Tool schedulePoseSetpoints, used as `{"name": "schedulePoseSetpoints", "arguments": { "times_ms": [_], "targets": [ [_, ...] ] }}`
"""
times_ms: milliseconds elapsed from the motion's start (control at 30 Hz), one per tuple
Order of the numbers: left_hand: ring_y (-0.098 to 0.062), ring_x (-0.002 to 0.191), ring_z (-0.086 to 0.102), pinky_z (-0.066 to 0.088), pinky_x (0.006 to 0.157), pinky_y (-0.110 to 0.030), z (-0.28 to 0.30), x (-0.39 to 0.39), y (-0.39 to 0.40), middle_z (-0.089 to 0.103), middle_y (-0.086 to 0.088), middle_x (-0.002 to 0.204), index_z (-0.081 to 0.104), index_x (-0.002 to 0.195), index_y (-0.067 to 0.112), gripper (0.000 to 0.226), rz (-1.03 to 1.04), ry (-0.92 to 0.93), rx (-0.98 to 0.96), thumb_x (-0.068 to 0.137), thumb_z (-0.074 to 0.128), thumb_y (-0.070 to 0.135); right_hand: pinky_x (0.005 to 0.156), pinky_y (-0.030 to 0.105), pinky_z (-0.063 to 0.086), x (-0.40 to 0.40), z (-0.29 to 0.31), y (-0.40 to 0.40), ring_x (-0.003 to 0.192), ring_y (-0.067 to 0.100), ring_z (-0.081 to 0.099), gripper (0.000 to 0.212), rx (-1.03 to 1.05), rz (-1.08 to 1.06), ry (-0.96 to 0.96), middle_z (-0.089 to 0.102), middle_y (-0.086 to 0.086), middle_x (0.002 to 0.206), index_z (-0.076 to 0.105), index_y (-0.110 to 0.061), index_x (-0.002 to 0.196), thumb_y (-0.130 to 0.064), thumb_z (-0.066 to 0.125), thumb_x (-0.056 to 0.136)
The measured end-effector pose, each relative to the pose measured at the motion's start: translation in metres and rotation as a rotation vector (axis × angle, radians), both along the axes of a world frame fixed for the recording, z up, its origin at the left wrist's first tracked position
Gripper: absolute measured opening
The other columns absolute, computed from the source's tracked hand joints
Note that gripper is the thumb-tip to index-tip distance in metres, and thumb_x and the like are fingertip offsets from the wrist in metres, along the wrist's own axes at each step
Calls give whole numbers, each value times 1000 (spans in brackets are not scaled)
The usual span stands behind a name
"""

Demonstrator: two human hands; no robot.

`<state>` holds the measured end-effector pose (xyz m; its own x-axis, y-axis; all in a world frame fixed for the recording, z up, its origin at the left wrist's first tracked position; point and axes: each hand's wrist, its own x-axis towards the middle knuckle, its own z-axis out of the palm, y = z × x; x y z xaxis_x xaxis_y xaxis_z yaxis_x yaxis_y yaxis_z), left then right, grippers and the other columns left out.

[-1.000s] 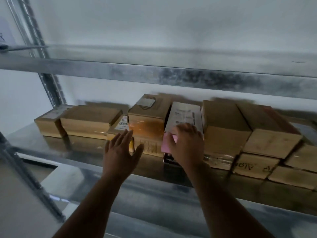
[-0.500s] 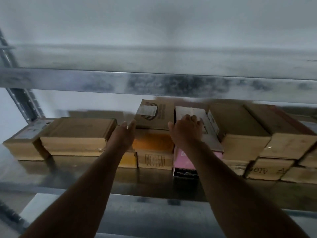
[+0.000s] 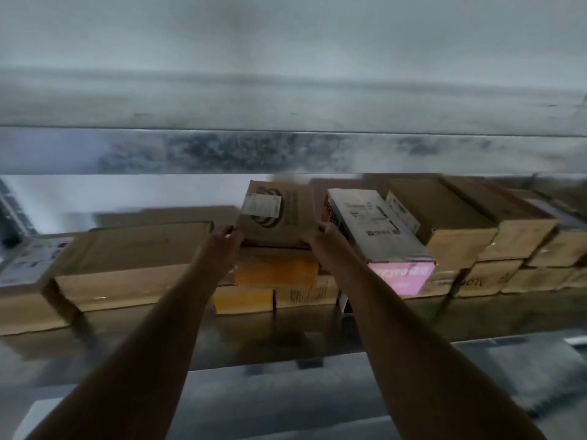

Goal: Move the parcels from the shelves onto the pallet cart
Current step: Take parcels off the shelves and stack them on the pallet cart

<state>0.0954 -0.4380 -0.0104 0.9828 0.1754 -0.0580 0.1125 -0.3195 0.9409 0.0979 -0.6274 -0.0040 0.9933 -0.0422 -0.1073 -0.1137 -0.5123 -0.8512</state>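
While both my hands reach onto the shelf (image 3: 286,331), left fingers (image 3: 226,234) and right fingers (image 3: 321,230) clamp the tilted brown parcel (image 3: 279,217) atop the orange box (image 3: 276,269).

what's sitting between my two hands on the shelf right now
In the head view, a brown cardboard parcel with a white label lies between the left hand and the right hand. Each hand grips one near corner, and the parcel tilts up atop an orange box.
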Motion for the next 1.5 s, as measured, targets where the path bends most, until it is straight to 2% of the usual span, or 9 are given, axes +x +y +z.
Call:
{"name": "schedulePoseSetpoints", "arguments": {
  "times_ms": [133,233,367,567,800,933,1067,1233,1500],
  "targets": [
    [-18,82,60,50,69,-28,-11,-11,5,60,-7,95,56,106,20,26,-160,-30,-191,95,40,3,99,52,42,-22,-12,2,119,26,47,63,160,17,-79,50,0,126,37,-38,131,-39,54,70],
    [-6,87,62,50,68,-18,-25,-37,13,64,6,101,52,114,34,46,-290,-186,-185,91,43,-5,101,51,41,-43,-25,4,123,21,43,52,141,100,-285,47,0,130,36,-36,125,-20,54,78],
    [2,86,59,49,72,-16,-40,-75,14,60,5,108,43,134,21,60,-284,-350,-122,86,43,-16,88,37,54,-75,-45,5,118,22,47,70,253,144,-371,43,9,130,22,-18,144,0,51,83],
    [-8,109,58,51,83,-21,-53,-145,15,60,-1,120,42,135,14,58,-305,-375,-212,86,41,-16,83,16,50,-131,-62,-2,116,-10,44,80,285,232,-338,35,-23,136,13,-43,144,-11,51,81],
    [12,106,53,47,78,-17,-74,-229,-11,60,31,111,42,129,40,61,-133,-353,-164,87,50,-4,87,21,51,-214,-74,-28,120,1,48,80,208,206,-390,39,-19,136,8,-52,142,-11,53,90],
    [10,113,50,47,79,-9,-72,-259,-54,59,25,120,43,131,40,66,-180,-367,-137,86,51,-8,88,29,54,-252,-69,-74,119,3,49,76,250,172,-404,45,-15,134,16,-44,145,-10,53,87],
    [3,118,49,44,85,-17,-71,-277,-110,55,11,130,39,139,32,64,-243,-343,-108,87,53,-3,80,17,52,-288,-61,-129,114,-1,51,69,233,94,-446,50,-21,124,22,-51,136,-20,51,82],
    [10,117,47,42,79,-2,-69,-303,-187,53,16,129,33,140,36,68,-355,-361,-102,88,54,-2,89,29,53,-333,-60,-203,120,5,49,73,224,10,-476,49,-16,128,21,-47,139,-13,50,82],
    [20,108,46,41,77,-4,-73,-334,-313,48,24,128,29,134,48,68,-526,-323,-85,89,55,4,92,40,53,-408,-66,-318,121,9,52,71,298,-174,-470,51,-6,133,21,-39,145,-14,54,87]
  ]
}}
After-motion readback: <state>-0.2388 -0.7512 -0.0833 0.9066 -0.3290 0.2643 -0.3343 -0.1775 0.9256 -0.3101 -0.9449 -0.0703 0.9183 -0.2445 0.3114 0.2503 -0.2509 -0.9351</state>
